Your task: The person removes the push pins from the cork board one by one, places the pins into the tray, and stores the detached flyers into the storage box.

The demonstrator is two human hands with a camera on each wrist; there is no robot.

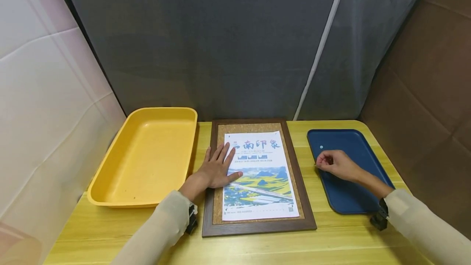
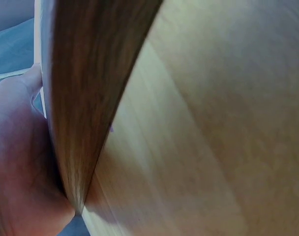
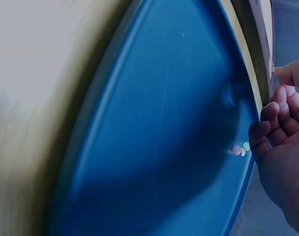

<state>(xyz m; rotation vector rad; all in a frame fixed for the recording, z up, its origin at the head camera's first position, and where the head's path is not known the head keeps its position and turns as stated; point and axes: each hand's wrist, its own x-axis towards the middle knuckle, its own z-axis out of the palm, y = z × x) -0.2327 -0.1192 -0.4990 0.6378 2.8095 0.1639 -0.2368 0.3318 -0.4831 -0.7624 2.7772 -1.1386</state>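
A printed poster (image 1: 257,191) with a landscape picture and large characters lies on a cork board (image 1: 257,127) in a brown wooden frame (image 1: 257,229). My left hand (image 1: 217,171) rests spread on the poster's left side, its wrist over the frame edge. Over the left rim of a blue tray (image 1: 353,195), my right hand (image 1: 338,165) pinches a tiny thing, apparently a pushpin (image 3: 273,70), between thumb and forefinger; the fingers mostly hide it. Several small coloured pins (image 3: 237,150) lie in the tray. Small dark dots show near the poster's corners.
A large yellow tray (image 1: 147,162) stands left of the framed board, close to my left wrist. All rest on a wooden table (image 1: 257,248). A dark grey curtain (image 1: 220,44) closes off the back, with cloth walls on both sides.
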